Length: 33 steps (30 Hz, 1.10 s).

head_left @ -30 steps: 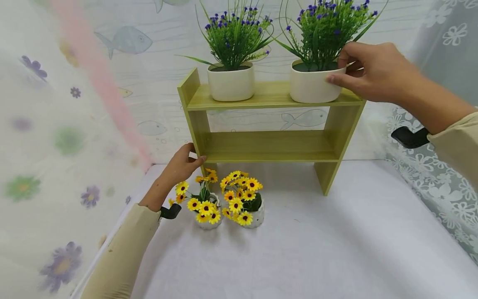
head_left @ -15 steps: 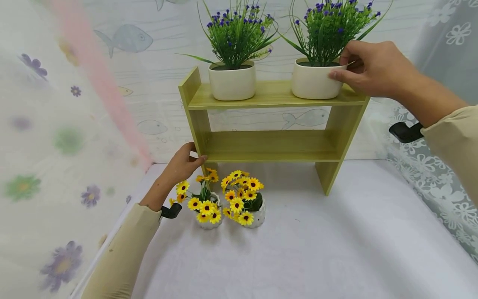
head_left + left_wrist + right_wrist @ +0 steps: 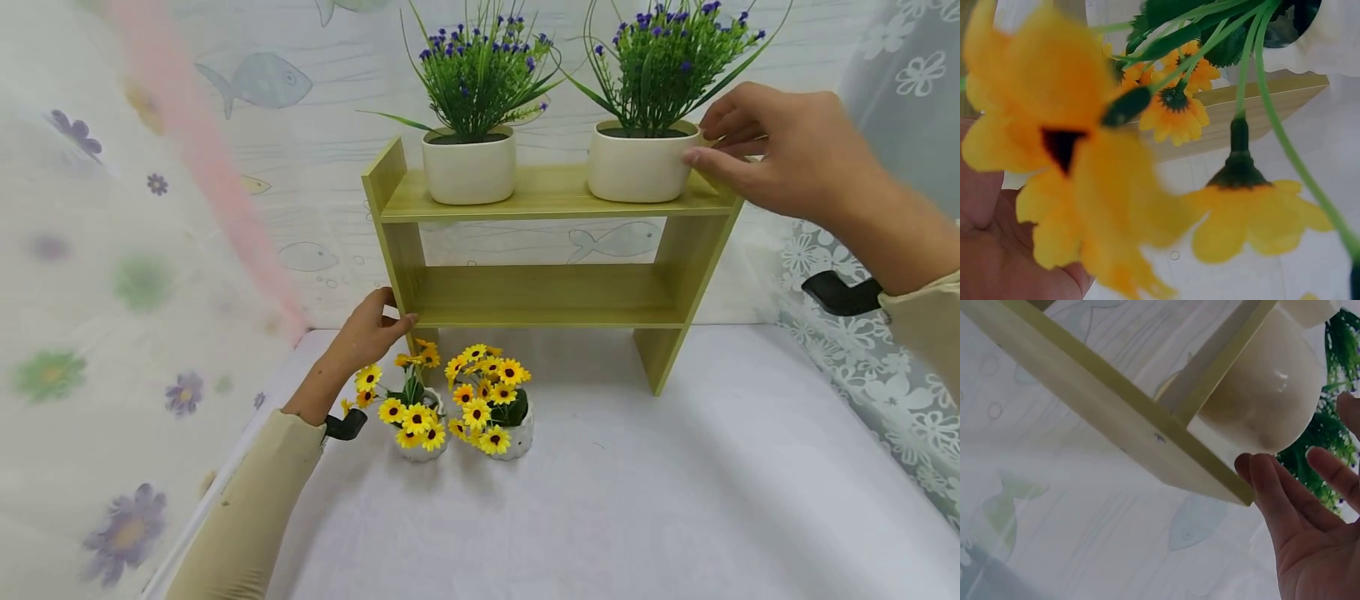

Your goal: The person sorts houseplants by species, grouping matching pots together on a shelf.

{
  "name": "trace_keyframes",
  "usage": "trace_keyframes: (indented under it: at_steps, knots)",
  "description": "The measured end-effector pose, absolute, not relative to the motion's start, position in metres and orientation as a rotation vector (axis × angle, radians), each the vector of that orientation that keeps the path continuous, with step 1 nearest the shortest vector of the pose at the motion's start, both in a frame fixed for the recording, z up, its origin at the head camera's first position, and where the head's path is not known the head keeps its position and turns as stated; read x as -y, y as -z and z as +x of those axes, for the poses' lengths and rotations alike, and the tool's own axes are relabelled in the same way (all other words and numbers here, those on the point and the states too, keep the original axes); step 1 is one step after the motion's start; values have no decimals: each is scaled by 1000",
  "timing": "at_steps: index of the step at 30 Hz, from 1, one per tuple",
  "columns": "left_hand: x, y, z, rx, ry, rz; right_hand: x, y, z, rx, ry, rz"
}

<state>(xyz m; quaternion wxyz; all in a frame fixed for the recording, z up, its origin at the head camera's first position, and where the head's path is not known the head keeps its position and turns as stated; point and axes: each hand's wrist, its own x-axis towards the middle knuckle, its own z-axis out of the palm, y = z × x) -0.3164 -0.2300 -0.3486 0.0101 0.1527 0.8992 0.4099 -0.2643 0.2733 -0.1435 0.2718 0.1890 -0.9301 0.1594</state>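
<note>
Two white oval pots of green plants with small purple flowers stand on the top of a wooden shelf [image 3: 555,296]: a left pot [image 3: 469,171] and a right pot [image 3: 637,169]. My right hand [image 3: 787,150] is at the right pot's right side, fingers loosely bent, thumb tip overlapping its wall in the head view. In the right wrist view, its fingertips [image 3: 1263,472] sit close to the pot and the shelf's end panel. My left hand [image 3: 367,329] grips the shelf's left side panel, thumb in front. In the left wrist view, yellow flowers [image 3: 1072,137] hide much of that hand.
On the white-covered table [image 3: 600,508], two small white pots of yellow flowers stand before the shelf's left leg, a left flower pot [image 3: 422,452] and a right flower pot [image 3: 519,437]. Patterned curtains [image 3: 112,275] surround the table. The shelf's middle board [image 3: 547,296] is bare.
The right pot has shifted slightly back on the shelf top. My right hand has loosened from its rim and drawn a little to the right. The left hand stays at the side panel.
</note>
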Motion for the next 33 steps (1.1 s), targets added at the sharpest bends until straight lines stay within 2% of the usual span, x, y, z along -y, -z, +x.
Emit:
trace_keyframes:
  at_steps: [10,18,23,33]
  knots:
    - [226,347,-316,-2817,-1272,463,-268,181,-224,2258,-633,558]
    - [226,347,-315,-2816,-1288,462,-246,234,-202,2195,-672,855]
    - [226,348,-313,-2810,-1287,446,-231,273,-196,2188,-669,1008]
    - [227,348,-314,-2828,-1285,450,-206,334,-201,2235,-757,1091]
